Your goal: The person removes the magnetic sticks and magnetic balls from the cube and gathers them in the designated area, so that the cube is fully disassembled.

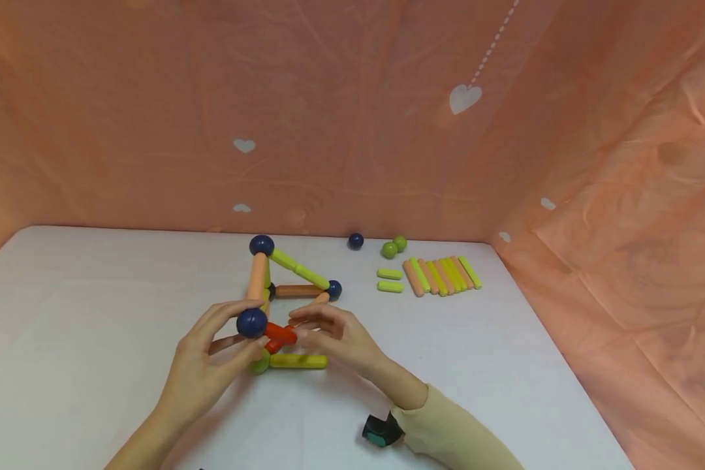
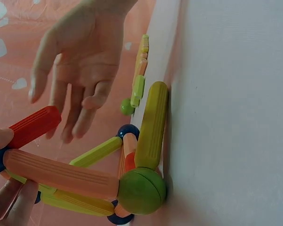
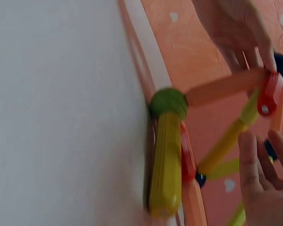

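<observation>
My left hand grips a dark blue ball at an upper corner of a frame of balls and rods. A short red rod sticks out from that ball; in the left wrist view the left thumb lies at its base. From the ball a peach rod slopes down to a green ball on the table, which also carries a yellow rod. My right hand hovers by the red rod's free end, fingers spread and apart from it in both wrist views.
Beyond the hands, the frame continues with another blue ball and a brown rod. To the right lie a loose blue ball, two green balls, two short light-green rods and a row of several rods. A pink cloth hangs behind.
</observation>
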Demonstrator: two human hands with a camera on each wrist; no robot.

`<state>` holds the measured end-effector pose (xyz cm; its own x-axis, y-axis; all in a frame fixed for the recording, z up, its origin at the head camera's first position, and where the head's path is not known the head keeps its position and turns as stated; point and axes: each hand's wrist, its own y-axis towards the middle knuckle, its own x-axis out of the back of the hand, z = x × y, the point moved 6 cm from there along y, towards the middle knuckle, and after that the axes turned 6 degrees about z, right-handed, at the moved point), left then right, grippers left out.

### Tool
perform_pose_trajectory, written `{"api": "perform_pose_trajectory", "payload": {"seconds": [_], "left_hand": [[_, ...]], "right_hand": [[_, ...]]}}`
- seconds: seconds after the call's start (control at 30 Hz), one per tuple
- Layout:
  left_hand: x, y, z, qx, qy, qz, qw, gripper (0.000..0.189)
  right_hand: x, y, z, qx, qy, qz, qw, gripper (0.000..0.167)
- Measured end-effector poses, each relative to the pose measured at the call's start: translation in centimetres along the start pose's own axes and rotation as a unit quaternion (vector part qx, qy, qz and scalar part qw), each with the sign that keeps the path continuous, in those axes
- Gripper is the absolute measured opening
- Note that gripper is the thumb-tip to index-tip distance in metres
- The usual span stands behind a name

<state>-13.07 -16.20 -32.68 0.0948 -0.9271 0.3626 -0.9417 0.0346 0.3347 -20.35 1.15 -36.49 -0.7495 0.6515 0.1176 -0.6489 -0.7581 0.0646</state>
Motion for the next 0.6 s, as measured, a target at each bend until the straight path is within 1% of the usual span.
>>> {"api": "perform_pose_trajectory", "payload": {"seconds": [0.07, 0.13, 0.33, 0.47, 0.6], "left_hand": [[0.1, 0.2, -0.2, -0.004, 0.001, 0.004, 1.0000, 0.051], [0.2, 0.2, -0.2, -0.007, 0.002, 0.008, 0.9999, 0.051], [0.3, 0.2, -0.3, -0.025, 0.005, 0.023, 0.9994, 0.054], [0.5, 0.1, -0.2, -0.040, 0.012, 0.029, 0.9987, 0.058], [0.6, 0.0, -0.3, -0.047, 0.015, 0.028, 0.9984, 0.058]], "right_hand": [[-0.6, 0.4, 0.3, 0.002, 0.015, 0.020, 0.9997, 0.051], [-1.1, 0.6, 0.6, 0.003, 0.024, 0.029, 0.9993, 0.050], [-1.7, 1.1, 1.0, 0.022, 0.045, 0.026, 0.9984, 0.040], [-1.7, 1.2, 1.1, 0.031, 0.042, 0.023, 0.9984, 0.041], [-1.7, 1.2, 1.2, 0.042, 0.029, 0.022, 0.9985, 0.042]]}}
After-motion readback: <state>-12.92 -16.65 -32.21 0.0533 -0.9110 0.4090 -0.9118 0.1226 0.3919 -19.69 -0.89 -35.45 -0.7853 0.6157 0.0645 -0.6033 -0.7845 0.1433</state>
